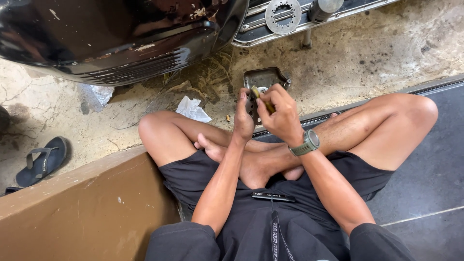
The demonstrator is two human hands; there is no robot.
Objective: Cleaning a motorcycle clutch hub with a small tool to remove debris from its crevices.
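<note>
The dark metal cover (261,82) is held upright over the crossed legs. It looks rigid, fairly heavy and probably greasy, so its edge gives the surest hold. The left hand (243,116) clamps that edge; the right hand (279,113) pinches a small yellowish tool (261,99) against it. A crumpled tissue (192,109) lies nearby on the floor (367,58).

A dark grey cast-metal cover plate (261,79), irregular in outline with a raised rim and a pale round bearing seat showing near its middle, was held upright above the dirty concrete floor, just in front of the crossed legs. Its lower part was hidden behind the fingers that gripped it. A small, slim yellowish tool (261,98), partly hidden in the fist around it, lay tilted with its tip against the plate's inner face.
</note>
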